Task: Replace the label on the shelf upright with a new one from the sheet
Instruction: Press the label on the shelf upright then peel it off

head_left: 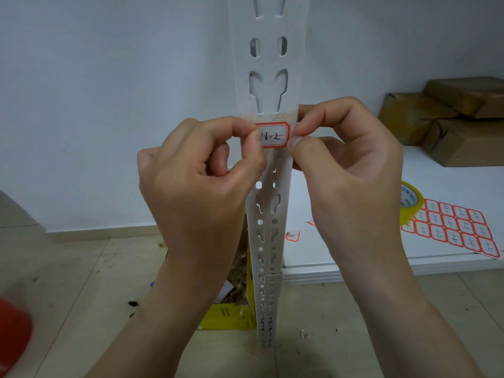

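Observation:
A white slotted shelf upright (268,85) runs down the middle of the view. On it sits a red-bordered white label (274,135) with handwriting, under a strip of clear tape. My left hand (199,181) pinches the left edge of the label and tape between thumb and forefinger. My right hand (346,159) pinches the right edge of the tape at the upright's side. A sheet of red-bordered labels (452,227) lies on the white shelf board at the right, apart from both hands.
A yellow tape roll (410,203) rests beside the sheet on the white shelf board (341,257). Loose labels (293,236) lie near the upright. Brown parcels (447,118) are stacked at the back right. A yellow box (231,315) with shredded filling stands on the tiled floor behind the upright.

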Tool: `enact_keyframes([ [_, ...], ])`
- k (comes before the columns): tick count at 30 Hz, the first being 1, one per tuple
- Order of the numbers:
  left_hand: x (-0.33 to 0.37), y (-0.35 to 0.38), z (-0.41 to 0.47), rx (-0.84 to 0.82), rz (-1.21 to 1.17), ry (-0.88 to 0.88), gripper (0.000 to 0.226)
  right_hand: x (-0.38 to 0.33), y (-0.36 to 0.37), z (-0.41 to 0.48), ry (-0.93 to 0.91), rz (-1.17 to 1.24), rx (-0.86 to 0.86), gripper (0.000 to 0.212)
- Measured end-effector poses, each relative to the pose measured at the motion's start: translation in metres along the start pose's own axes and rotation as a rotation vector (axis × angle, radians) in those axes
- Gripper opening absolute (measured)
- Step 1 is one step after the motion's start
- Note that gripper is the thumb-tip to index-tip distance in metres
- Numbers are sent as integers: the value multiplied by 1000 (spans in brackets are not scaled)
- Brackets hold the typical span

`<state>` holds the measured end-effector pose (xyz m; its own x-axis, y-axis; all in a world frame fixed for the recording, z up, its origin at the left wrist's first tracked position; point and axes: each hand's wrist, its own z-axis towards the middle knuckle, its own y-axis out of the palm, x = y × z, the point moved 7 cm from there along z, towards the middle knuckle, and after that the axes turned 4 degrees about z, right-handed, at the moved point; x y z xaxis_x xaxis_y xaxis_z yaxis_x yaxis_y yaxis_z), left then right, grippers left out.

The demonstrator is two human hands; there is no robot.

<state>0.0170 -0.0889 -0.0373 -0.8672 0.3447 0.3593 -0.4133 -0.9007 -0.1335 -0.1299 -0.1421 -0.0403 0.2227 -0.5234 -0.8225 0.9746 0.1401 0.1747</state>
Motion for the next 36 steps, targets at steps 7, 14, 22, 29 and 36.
enact_keyframes([
  [7, 5, -8, 0, 67, 19, 74, 17, 1, 0, 1, 5, 34, -6, 17],
  [14, -4, -7, -2, 50, 46, 83, 21, 2, 0, 0, 4, 14, -5, 21],
  [22, -6, -3, -4, 48, 58, 72, 19, 1, -1, 0, 2, 16, 4, 19],
  [29, -3, -2, -3, 34, 55, 73, 15, 0, -1, 0, -2, 24, -5, 20],
  [36, -2, 1, -5, -18, -25, -10, 10, -3, 0, 0, 2, 7, -2, 23],
])
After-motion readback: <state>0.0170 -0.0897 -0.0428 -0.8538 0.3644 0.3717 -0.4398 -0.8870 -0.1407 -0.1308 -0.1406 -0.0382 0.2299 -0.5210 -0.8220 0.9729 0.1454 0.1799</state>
